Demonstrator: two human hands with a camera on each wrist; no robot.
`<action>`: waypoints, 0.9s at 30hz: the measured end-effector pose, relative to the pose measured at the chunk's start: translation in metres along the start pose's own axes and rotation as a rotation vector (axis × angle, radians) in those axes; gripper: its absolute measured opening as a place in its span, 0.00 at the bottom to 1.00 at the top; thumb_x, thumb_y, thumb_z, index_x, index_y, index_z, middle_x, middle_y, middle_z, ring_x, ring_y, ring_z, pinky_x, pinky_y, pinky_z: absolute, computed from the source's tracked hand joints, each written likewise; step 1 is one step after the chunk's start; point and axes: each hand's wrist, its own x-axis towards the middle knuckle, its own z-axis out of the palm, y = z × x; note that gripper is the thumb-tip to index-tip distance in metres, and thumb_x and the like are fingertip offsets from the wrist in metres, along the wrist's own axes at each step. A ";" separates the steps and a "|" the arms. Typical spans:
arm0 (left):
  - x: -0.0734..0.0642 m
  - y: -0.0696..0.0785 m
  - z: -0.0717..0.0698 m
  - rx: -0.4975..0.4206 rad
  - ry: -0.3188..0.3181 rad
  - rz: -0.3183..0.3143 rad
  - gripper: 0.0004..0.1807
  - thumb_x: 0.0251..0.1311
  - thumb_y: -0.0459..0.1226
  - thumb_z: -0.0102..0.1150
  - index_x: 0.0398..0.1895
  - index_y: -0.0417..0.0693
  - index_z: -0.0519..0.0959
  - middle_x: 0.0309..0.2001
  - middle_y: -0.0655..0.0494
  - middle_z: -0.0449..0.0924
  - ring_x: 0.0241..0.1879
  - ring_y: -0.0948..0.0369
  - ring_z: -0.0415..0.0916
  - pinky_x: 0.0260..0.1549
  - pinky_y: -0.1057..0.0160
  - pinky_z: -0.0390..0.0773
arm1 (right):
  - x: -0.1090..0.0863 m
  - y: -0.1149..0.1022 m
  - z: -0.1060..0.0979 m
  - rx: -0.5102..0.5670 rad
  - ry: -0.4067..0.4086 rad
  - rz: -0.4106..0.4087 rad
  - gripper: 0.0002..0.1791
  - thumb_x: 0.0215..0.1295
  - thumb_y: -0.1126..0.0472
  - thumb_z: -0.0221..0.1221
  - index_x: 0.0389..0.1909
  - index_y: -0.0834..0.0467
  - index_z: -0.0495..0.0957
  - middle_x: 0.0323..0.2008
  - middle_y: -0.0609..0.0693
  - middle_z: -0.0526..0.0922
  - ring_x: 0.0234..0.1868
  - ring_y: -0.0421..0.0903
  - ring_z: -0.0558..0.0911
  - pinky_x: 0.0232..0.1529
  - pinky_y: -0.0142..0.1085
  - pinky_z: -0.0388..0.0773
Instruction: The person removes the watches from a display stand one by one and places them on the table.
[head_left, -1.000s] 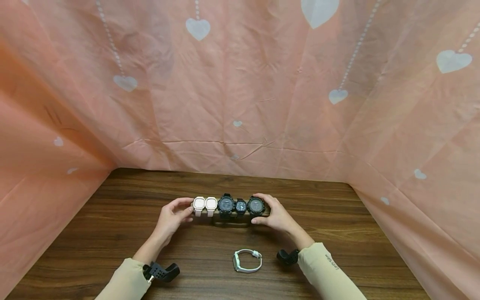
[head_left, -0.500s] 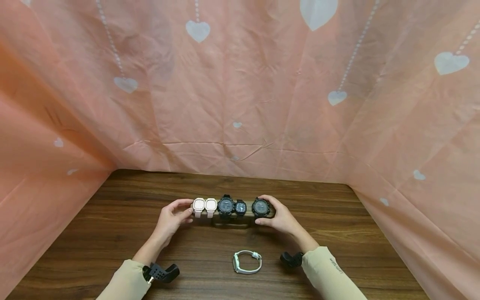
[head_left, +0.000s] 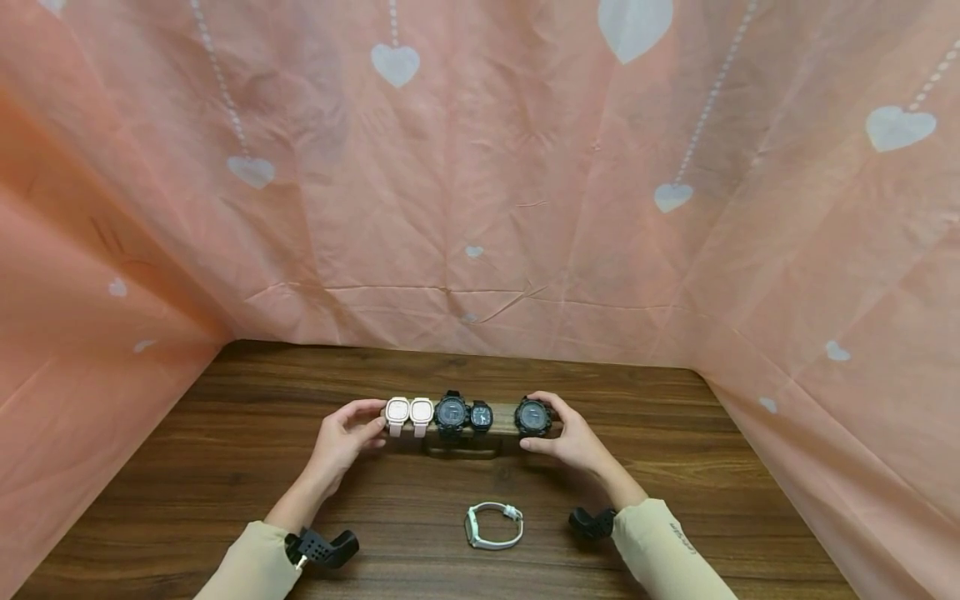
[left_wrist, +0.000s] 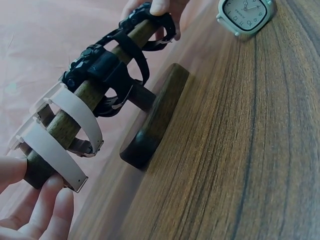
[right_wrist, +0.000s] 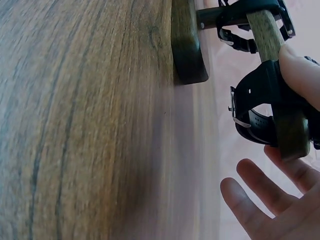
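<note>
Right hand (head_left: 573, 442) pinches the end black watch (head_left: 533, 417), thumb on the near edge and index finger on the far edge in the head view; the other fingers are spread below the bar end in the right wrist view. Left hand (head_left: 341, 437) pinches the opposite end of the crossbar (head_left: 504, 418), thumb one side, fingers the other. The end black watch is looped around the crossbar near its right end, a bare stretch between it and the small black watch (head_left: 482, 416). Main risk: the strap sits so near that free end that a further outward push could run it off and drop it; a loose loop would cause that. If the strap snags instead, the pull probably goes into the crossbar and could twist or drag the whole stand, since only the post (left_wrist: 142, 97) and foot (left_wrist: 156, 117) carry it. A slack left pinch would make tipping likelier. The left pinch also sits right beside the outer pink watch (head_left: 397, 411), so a finger could nudge it into the inner pink watch (head_left: 422, 411). Large black watch (head_left: 452, 411) looks low-risk mid-bar. White watch (head_left: 472, 527) lies apart on the table (head_left: 630, 567), nearer the person; a dropping forearm might knock it.
</note>
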 end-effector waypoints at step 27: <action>-0.001 0.003 0.000 -0.009 -0.006 -0.008 0.18 0.55 0.29 0.62 0.50 0.35 0.75 0.43 0.41 0.76 0.32 0.52 0.79 0.35 0.53 0.82 | -0.010 0.041 -0.014 0.004 0.077 0.005 0.37 0.46 0.63 0.72 0.59 0.57 0.68 0.48 0.54 0.75 0.44 0.49 0.74 0.39 0.36 0.79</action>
